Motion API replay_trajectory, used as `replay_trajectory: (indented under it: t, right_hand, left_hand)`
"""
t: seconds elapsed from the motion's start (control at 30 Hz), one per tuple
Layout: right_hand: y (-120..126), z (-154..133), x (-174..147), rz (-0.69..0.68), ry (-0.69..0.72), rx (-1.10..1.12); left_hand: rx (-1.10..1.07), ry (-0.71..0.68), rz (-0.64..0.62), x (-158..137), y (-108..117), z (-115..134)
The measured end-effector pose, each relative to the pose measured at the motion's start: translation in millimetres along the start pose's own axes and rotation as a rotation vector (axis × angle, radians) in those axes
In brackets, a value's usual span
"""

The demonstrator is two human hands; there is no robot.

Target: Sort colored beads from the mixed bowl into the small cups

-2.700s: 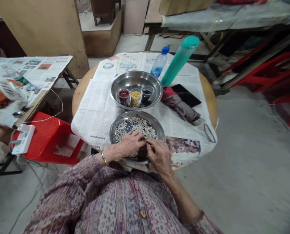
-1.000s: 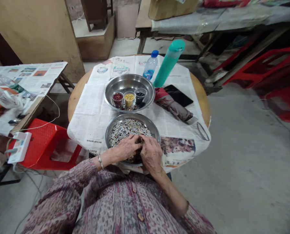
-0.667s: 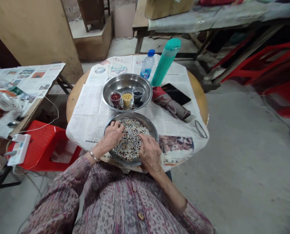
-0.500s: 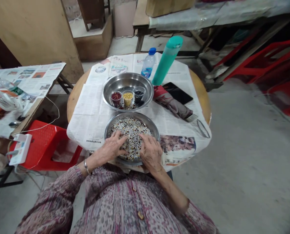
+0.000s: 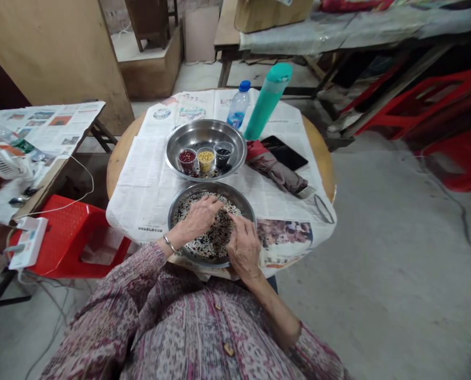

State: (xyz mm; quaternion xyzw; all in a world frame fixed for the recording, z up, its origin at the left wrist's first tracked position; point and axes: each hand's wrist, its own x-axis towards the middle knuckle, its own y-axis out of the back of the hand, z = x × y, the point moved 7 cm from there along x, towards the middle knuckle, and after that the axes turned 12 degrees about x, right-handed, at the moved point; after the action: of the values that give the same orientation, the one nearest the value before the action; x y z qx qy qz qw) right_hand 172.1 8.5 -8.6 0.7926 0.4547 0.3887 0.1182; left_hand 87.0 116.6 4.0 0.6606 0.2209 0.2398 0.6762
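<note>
A steel basin [image 5: 252,203] in front of me holds a mix of white, black and a few yellow and red grains and beans [image 5: 209,240]. My left hand [image 5: 199,217] reaches over the mix with its fingers bent and drawn together. At the basin's right side my right hand [image 5: 245,244] has its fingers curled, and its fingertips come close to those of the left. Whatever lies in the fingers is too small to make out. Behind stands a larger steel basin [image 5: 188,134] with cups of red beans [image 5: 187,160], yellow beans [image 5: 205,160] and black beans [image 5: 223,155].
Newspaper covers the round table [image 5: 116,163]. A water bottle [image 5: 238,105], a teal bottle [image 5: 267,100], a black tablet [image 5: 285,152], a folded umbrella [image 5: 275,169] and a looped strap [image 5: 323,208] lie or stand to the right. A red stool [image 5: 67,237] with a power strip [image 5: 28,243] is at left.
My left hand has moved up and right across the mix, and its fingers have drawn together near my right hand. The right fingers have curled in. More dark grains show in the middle.
</note>
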Motion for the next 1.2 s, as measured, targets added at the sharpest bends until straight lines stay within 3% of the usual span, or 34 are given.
replay_trajectory:
  t: [0.1, 0.33, 0.47, 0.73, 0.83, 0.93, 1.0, 1.07, 1.2]
  right_hand:
    - [1, 1, 0, 0.028, -0.015, 0.041]
    - [3, 6, -1, 0.076, -0.065, 0.097]
    - [3, 4, -1, 0.070, -0.049, 0.090]
    - [4, 3, -1, 0.079, -0.039, 0.101]
    - [4, 3, -1, 0.075, -0.031, 0.096]
    - [3, 4, -1, 0.071, -0.028, 0.085]
    - [3, 4, -1, 0.074, -0.030, 0.082]
    - [4, 4, -1, 0.080, -0.032, 0.086]
    - [4, 3, -1, 0.089, -0.037, 0.087]
  left_hand:
    - [0.051, 0.028, 0.034, 2, 4, -3]
    - [0.037, -0.309, -0.077, -8, -17, 47]
    - [0.008, -0.340, -0.123, -20, -18, 42]
    - [-0.040, -0.001, 0.040, -45, 2, -29]
    - [0.010, 0.114, 0.101, -36, 8, -37]
    - [0.058, 0.199, 0.043, -19, 3, -31]
    - [0.052, 0.154, 0.011, -7, -2, -16]
    - [0.016, 0.020, -0.018, 0, -8, 4]
    - [-0.053, -0.215, -0.137, -14, -16, 31]
